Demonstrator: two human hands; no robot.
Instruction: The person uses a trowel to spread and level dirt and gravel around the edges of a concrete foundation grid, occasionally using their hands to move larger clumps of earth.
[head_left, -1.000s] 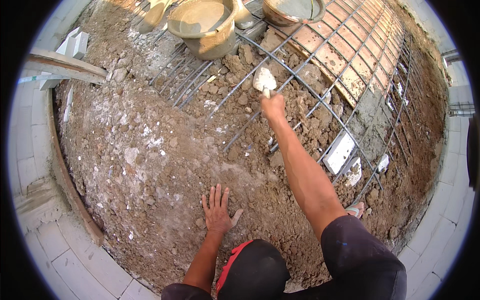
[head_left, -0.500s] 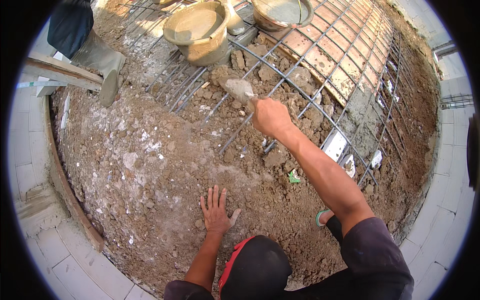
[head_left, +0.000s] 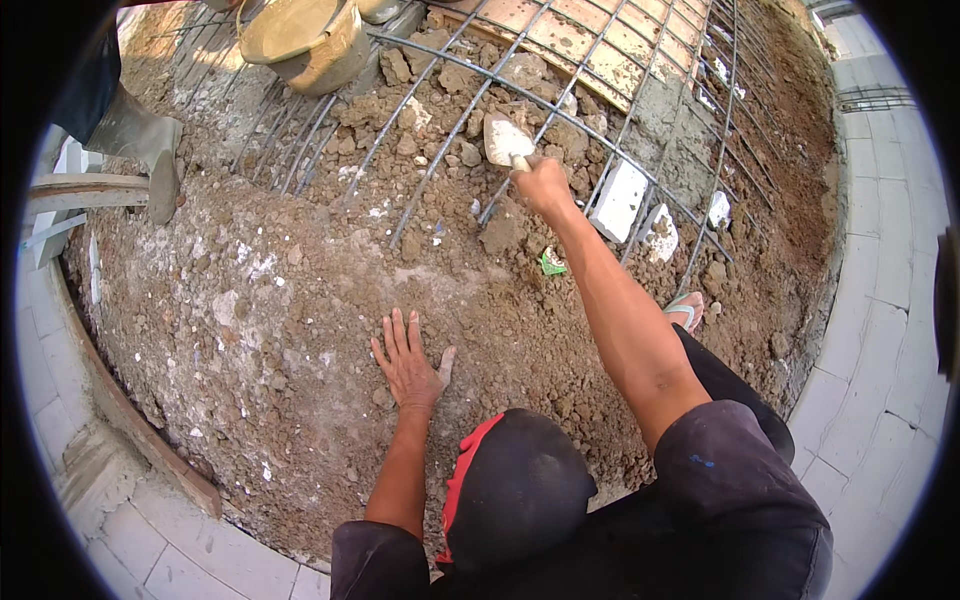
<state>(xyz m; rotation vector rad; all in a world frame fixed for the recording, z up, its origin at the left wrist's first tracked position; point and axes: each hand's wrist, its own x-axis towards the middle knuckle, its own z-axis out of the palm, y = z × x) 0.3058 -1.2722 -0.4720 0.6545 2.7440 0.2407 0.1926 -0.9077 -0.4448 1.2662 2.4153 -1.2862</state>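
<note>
My right hand (head_left: 543,185) is closed around the handle of a trowel (head_left: 507,140), reaching out over the rebar mesh (head_left: 470,108). The trowel's blade is pale and dusty and lies between bars above lumpy brown soil. My left hand (head_left: 411,365) rests on the soil (head_left: 300,375) with its fingers spread, holding nothing. Near my right forearm lie a white block (head_left: 619,200) and a green scrap (head_left: 552,262). A sandal (head_left: 686,311) on a foot shows beyond that forearm. In the lower middle, a dark rounded form (head_left: 520,490) with a red edge hides some ground.
At the upper left stands a mud-coated bucket (head_left: 318,62), close to another person's boot (head_left: 150,150). A wooden board (head_left: 88,192) juts in at the left. Plywood (head_left: 580,38) lies under the far mesh. Pale block walls (head_left: 870,330) curve around both sides.
The view has shifted, so the ground and buckets appear further up and left. The trowel has moved right and nearer, away from the bucket. My left hand stays spread on the soil.
</note>
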